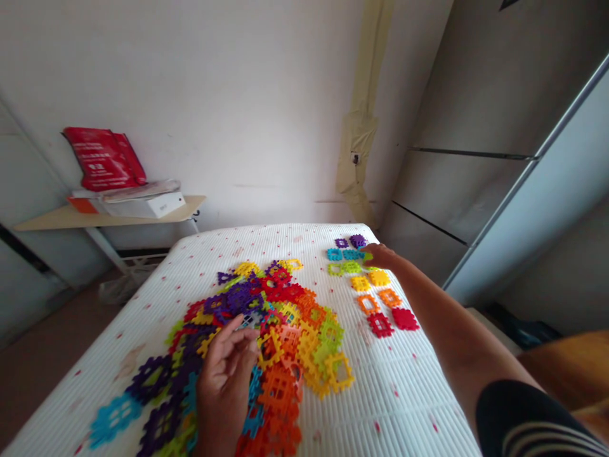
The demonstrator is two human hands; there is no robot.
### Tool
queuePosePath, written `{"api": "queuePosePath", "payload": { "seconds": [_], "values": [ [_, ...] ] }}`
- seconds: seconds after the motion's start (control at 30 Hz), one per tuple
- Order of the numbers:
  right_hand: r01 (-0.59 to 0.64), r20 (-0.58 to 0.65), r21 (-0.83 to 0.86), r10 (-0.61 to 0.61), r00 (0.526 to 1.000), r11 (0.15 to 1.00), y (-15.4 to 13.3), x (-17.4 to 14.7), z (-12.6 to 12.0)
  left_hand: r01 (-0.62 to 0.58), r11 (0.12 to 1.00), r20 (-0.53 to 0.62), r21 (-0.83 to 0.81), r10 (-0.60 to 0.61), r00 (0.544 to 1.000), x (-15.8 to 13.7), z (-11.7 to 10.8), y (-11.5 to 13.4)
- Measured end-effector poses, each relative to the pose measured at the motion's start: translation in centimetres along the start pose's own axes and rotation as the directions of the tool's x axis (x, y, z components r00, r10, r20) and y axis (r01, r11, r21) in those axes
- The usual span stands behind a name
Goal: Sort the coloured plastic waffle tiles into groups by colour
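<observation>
My left hand (227, 381) hovers over a heap of plastic interlocking tiles (285, 336) in purple, red, orange, yellow, green and blue. Its fingers are loosely curled, and nothing shows between them and the thumb. On the right, my right hand (382, 256) reaches to the far end of tiles laid out in colour rows. A green interlocking tile (368, 257) shows at its fingertips, beside the blue tiles (351, 254) and above the green ones (351, 268). The fingers are partly hidden by the back of the hand.
Nearer in the rows lie yellow tiles (379, 278), orange tiles (390, 298) and red tiles (405, 319). All rest on a white ribbed cover (352, 419). A small side table (52, 219) with a red bag (102, 158) stands left; a grey cabinet (457, 127) rises at right.
</observation>
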State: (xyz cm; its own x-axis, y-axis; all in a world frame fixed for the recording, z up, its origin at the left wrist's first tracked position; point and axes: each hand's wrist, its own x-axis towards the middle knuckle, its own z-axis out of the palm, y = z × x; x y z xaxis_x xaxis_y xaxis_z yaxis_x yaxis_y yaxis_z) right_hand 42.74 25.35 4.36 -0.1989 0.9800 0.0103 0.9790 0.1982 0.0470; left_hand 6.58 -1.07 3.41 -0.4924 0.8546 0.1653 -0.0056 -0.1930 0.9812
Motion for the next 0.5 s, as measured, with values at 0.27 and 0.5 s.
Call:
{"api": "queuePosePath", "payload": {
  "seconds": [0.27, 0.5],
  "values": [
    [0.047, -0.032, -0.014, -0.047, 0.998, 0.999, 0.4, 0.4, 1.6, -0.014, 1.000, 0.003, -0.005, 0.014, 1.000, -0.1, -0.1, 0.0],
    [0.084, -0.055, -0.016, -0.085, 0.995, 0.996, 0.5, 0.2, 1.7, -0.018, 1.000, -0.009, 0.001, 0.018, 1.000, -0.1, 0.1, 0.3]
  ]
}}
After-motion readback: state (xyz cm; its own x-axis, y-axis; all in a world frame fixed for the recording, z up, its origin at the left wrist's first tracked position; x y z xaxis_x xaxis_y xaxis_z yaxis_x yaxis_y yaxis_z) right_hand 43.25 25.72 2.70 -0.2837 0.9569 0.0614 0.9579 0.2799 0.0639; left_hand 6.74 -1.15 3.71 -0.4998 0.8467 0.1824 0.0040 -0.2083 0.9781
